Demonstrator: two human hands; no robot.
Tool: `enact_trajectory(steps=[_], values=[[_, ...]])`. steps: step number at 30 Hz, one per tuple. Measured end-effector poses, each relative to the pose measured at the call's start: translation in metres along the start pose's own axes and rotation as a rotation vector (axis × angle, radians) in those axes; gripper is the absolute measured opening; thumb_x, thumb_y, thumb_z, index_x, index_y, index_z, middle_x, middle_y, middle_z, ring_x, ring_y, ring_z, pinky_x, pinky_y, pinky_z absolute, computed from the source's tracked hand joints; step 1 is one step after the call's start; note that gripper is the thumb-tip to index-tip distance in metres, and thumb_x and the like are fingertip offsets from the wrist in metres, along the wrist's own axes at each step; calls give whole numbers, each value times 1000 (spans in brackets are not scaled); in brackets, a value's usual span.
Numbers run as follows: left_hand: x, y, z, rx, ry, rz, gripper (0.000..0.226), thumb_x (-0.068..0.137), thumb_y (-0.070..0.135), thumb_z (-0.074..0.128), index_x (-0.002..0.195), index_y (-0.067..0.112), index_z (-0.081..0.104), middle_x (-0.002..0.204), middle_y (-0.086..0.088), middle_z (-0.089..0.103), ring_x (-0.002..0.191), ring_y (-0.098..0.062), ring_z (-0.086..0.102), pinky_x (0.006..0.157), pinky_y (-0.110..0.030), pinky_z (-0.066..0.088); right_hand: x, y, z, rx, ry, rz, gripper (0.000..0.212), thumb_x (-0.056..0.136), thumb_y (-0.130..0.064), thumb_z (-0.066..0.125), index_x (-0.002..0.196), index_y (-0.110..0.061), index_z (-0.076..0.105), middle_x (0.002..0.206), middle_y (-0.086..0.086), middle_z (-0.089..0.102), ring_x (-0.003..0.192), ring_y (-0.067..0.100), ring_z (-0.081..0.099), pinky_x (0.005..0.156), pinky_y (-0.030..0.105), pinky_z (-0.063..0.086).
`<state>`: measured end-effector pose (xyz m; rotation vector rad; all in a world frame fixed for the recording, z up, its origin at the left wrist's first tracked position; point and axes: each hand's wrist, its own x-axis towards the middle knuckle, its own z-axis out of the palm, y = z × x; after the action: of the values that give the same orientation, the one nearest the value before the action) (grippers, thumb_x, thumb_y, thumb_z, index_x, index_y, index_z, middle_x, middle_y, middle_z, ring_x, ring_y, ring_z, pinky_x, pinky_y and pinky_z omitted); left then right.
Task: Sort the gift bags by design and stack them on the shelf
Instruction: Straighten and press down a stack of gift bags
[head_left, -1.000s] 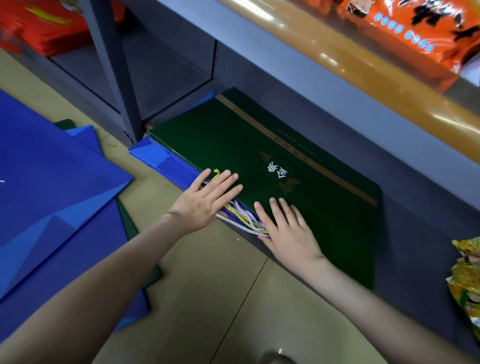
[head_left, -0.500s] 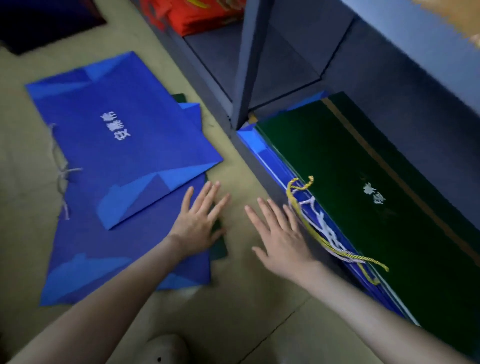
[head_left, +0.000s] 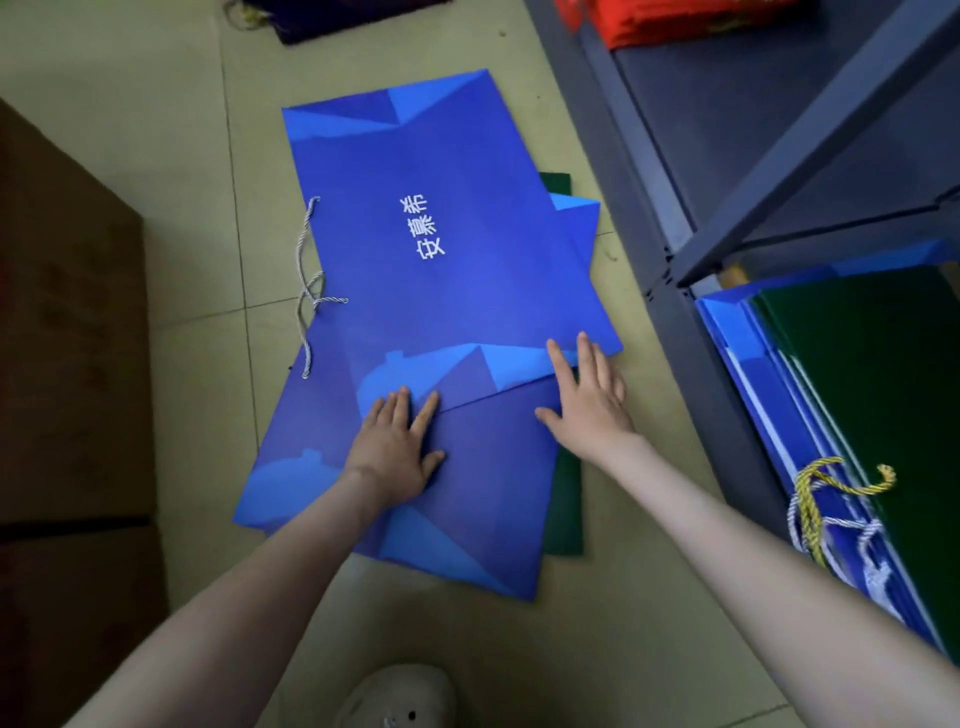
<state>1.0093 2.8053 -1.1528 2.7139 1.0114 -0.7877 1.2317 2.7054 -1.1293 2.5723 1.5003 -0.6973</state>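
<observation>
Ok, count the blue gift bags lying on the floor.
2 for certain: the top blue bag with white lettering, at the right hand's fingertips, and the lower blue bag under the left hand. The blue corner nearer the shelf may be a third.

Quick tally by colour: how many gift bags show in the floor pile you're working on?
Blue: 2, the lettered blue bag lying on the lower blue bag
Green: 1, the green bag at the bottom, mostly covered
Total: 3 showing
</observation>
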Motion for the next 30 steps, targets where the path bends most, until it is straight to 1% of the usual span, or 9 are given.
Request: enact_trajectory(steps=[3,6,9,12,15,20,22,26,30], values=[[-20,-10,13,112,28,87,75,95,57,18,151,13,-2,141,-35,35,130,-39,40,112,-43,25,18,-3,3,63,-27,82,89,91,-55,48,150,-29,-14,156,12,-20,145,29,-14,115,45,-2],[-30,-22,18,71,138,136,76,86,56,26,130,0,55,76,-21,63,64,-33,60,68,-38,49,27,-4,7,136,-91,187,98,86,-59,53,150,-27,-14,158,15,-5,145,33,3,115,44,7],[-24,-25,14,55,201,164,74,83,58,32,116,0,65,87,-17,63,76,-32,62,75,-45,52,27,-11,13,245,-59,259,104,82,-51,64,151,-19,-6,148,17,22,134,34,23,109,39,20],[-15,-22,13,55,216,261,83,76,67,35,134,11,53,130,-22,54,118,-36,55,95,-62,41,14,-21,16,308,34,341,107,74,-44,76,149,-9,8,140,17,31,129,34,29,106,38,25],[-8,-15,12,27,210,354,91,75,75,36,147,20,33,150,-18,34,136,-34,36,103,-66,29,-10,-29,25,337,20,369,100,69,-39,81,141,-6,21,135,17,40,125,34,40,100,39,34],[-6,-10,19,41,125,481,102,70,82,33,151,24,14,153,-15,27,139,-35,31,103,-67,25,-62,-46,57,443,-298,293,99,78,-25,75,146,-13,4,134,15,47,120,31,50,95,34,42],[-8,-8,27,100,93,529,104,68,85,26,151,27,1,157,-13,14,142,-36,22,106,-65,19,-66,-47,59,439,-181,317,100,76,-28,76,147,-10,7,140,17,34,129,33,35,104,33,29],[-16,-2,38,169,-7,556,111,68,89,29,133,35,-42,141,-7,-44,134,-33,-35,109,-60,-14,-40,-42,50,552,4,422,101,76,-33,75,149,-9,10,141,17,28,131,35,26,107,33,21],[-25,7,35,126,-88,542,122,66,86,45,129,35,-47,139,-6,-47,128,-32,-42,108,-61,-17,-27,-47,41,726,19,481,114,71,-34,80,152,-21,1,146,16,22,137,33,20,109,34,21]])
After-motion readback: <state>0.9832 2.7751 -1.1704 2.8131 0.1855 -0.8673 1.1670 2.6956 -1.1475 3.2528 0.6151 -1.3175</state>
